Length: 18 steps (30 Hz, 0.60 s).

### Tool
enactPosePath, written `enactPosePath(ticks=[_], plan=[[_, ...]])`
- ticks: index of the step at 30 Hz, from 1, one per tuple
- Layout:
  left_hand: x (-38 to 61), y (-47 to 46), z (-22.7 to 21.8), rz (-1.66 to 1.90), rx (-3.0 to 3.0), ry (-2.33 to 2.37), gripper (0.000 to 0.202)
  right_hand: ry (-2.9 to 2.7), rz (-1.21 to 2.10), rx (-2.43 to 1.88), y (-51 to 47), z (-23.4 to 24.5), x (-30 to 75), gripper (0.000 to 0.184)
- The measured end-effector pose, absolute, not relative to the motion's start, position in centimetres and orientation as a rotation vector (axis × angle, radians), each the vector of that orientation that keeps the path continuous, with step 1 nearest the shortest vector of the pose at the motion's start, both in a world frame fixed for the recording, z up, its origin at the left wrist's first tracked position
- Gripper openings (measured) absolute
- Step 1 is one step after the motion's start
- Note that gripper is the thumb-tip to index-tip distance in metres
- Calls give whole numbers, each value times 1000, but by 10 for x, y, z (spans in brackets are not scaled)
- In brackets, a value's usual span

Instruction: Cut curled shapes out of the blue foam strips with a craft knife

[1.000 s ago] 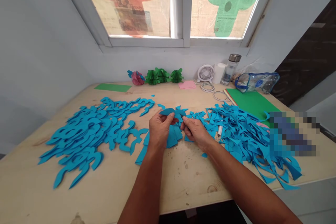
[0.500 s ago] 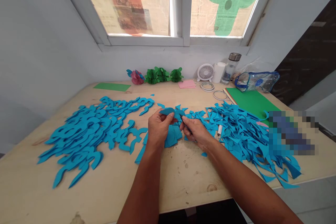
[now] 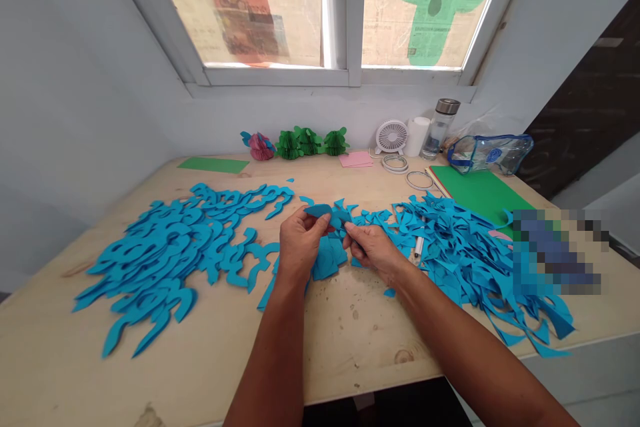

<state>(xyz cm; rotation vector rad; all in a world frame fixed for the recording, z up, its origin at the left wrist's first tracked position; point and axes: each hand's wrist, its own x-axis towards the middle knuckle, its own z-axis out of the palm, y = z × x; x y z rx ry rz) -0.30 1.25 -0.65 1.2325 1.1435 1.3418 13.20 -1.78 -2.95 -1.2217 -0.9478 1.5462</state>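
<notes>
In front of me, my left hand [image 3: 300, 243] pinches a folded blue paper piece [image 3: 318, 212] between thumb and fingers. My right hand [image 3: 373, 245] is closed around dark scissors, mostly hidden by its fingers, with its fingertips at the paper's right edge. Under the hands lie more blue paper pieces [image 3: 327, 259], partly covered by the left hand. To the left spreads a large pile of curvy blue paper cutouts [image 3: 165, 240]. A heap of blue paper scraps [image 3: 460, 253] lies to the right.
A white marker [image 3: 419, 245] lies beside the scraps. Along the back stand green paper ornaments [image 3: 307, 141], a small fan [image 3: 391, 138], a glass bottle [image 3: 440, 130] and a clear pouch [image 3: 493, 155]. Green sheets [image 3: 480, 190] lie at the right, pink slips [image 3: 356, 159] near the wall.
The right hand has turned slightly, and its fingertips have come closer to the paper; less of the dark scissors shows. The left hand keeps its pinch and has shifted slightly left.
</notes>
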Motion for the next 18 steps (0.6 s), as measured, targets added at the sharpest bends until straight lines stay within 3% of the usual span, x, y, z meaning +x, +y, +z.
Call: enactPosePath(ticks=[18], plan=[[-3,12,-6,1352,1238,1126,9,-1021,1558,-1194,-17,-31,134,40]])
